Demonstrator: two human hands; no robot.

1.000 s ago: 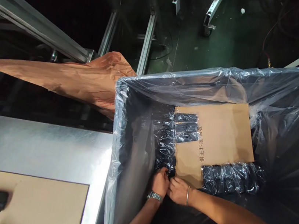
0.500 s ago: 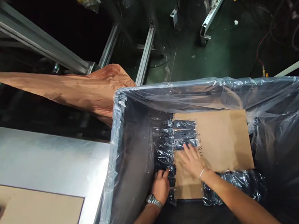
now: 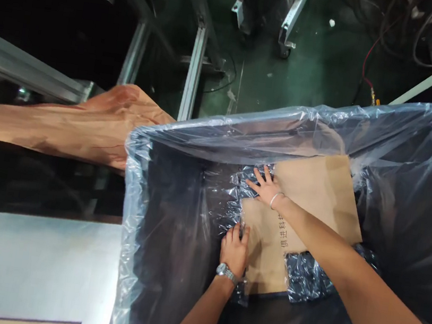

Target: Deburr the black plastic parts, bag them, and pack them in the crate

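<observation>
Inside a bin lined with clear plastic film, a brown cardboard sheet [image 3: 316, 192] with printed black characters lies over dark parts wrapped in clear plastic [image 3: 310, 274]. My right hand [image 3: 264, 186], with a thin bracelet at the wrist, is spread flat on wrapped parts at the sheet's far left corner. My left hand [image 3: 234, 250], wearing a metal wristwatch [image 3: 226, 272], rests on the row of wrapped parts [image 3: 230, 199] along the sheet's left edge. Its fingers are slightly bent and apart, and nothing shows in its grasp. My right palm hides some of the parts beneath it.
The bin's film-covered rim [image 3: 229, 122] runs across the far side and down the left. Left of it stand a metal-topped table [image 3: 33, 259] and crumpled brown paper [image 3: 96, 124]. Metal frame posts [image 3: 193, 73] and a red hose [image 3: 365, 65] lie beyond.
My right hand has moved away from me to the far left corner of the cardboard, covering parts seen before. My left hand has shifted slightly farther along the row. The view has shifted too.
</observation>
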